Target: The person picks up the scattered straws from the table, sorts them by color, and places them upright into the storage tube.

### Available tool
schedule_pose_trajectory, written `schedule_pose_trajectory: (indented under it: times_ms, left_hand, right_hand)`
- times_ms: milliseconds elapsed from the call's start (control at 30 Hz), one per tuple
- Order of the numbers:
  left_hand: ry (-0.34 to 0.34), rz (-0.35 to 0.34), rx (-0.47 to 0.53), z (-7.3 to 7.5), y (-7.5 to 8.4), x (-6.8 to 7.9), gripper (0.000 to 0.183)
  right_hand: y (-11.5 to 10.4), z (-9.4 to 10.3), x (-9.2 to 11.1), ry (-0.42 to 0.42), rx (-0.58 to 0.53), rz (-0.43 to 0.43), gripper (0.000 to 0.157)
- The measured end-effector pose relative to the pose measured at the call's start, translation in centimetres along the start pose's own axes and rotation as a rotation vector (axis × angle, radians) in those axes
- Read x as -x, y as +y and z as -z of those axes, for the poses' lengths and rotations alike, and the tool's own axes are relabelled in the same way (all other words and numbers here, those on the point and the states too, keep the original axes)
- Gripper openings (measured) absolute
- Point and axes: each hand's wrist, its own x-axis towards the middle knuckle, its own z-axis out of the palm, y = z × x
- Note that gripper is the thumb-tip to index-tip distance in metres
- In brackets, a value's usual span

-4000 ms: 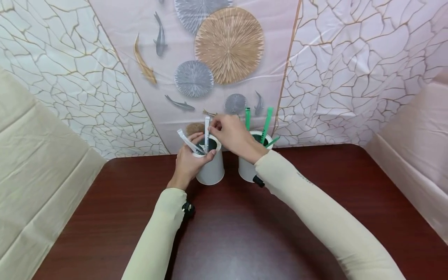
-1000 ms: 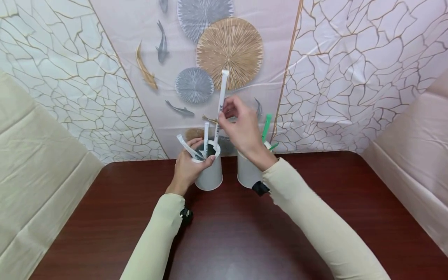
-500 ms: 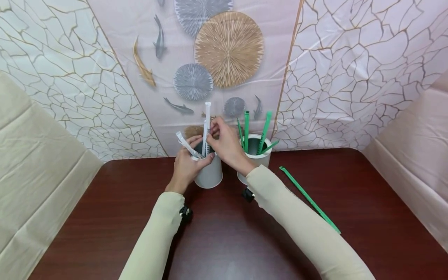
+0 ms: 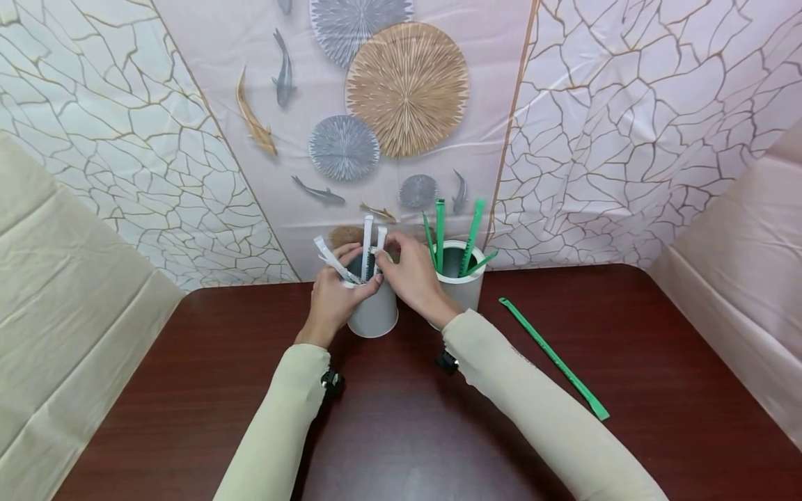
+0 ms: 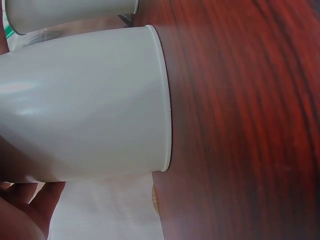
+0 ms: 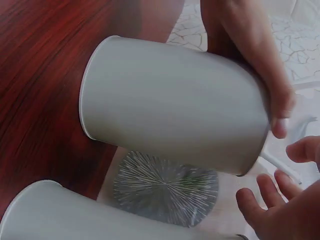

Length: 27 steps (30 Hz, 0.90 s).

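My left hand (image 4: 335,296) holds the left white canister (image 4: 374,313) by its upper side, thumb at the rim. The canister stands on the table and fills much of the left wrist view. My right hand (image 4: 416,275) is at the right side of its mouth, pinching the upper part of a white wrapped straw (image 4: 381,240) that stands in it. Two more white wrapped straws lean inside: an upright one (image 4: 367,236) and one tilted left (image 4: 328,254). In the right wrist view, the left thumb (image 6: 281,112) lies over the canister's rim.
Close on the right stands a second white canister (image 4: 466,289) with several green wrapped straws (image 4: 441,233), partly behind my right hand and wrist. Another green wrapped straw (image 4: 551,355) lies slantwise on the dark red table (image 4: 376,431). A patterned cloth backdrop (image 4: 626,139) rises behind the table.
The white straw in my right hand has gone down into the left canister from high above it. My right arm has shifted left and lower, uncovering the green straw on the table. The left hand stays put.
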Motion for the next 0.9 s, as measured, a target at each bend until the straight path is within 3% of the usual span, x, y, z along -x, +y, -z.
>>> schedule_pose_trajectory:
  times_ms: [167,333,467,600,767,900]
  left_hand:
    - [-0.007,0.0,-0.006,-0.1,0.4,-0.1,0.065]
    - [-0.006,0.01,-0.009,-0.2,0.5,0.2,0.065]
    - [-0.012,0.011,-0.012,-0.3,0.3,0.5,0.065]
    - [-0.017,0.002,-0.007,-0.3,0.3,0.5,0.065]
    - [0.004,-0.005,0.002,0.0,0.3,0.4,0.064]
    - [-0.002,-0.007,0.004,0.0,0.2,0.3,0.064]
  right_hand:
    - [-0.7,1.8,1.1,0.038,-0.049,0.023,0.032]
    - [-1.8,4.4,2.6,0.067,-0.101,0.112,0.035]
    - [-2.4,7.6,3.8,0.085,-0.155,0.202,0.034]
    - [-2.3,11.7,4.4,0.092,-0.117,0.262,0.034]
    - [-0.3,16.2,4.0,0.029,0.008,0.184,0.035]
    - [2.2,18.1,4.0,-0.051,0.051,0.064,0.037]
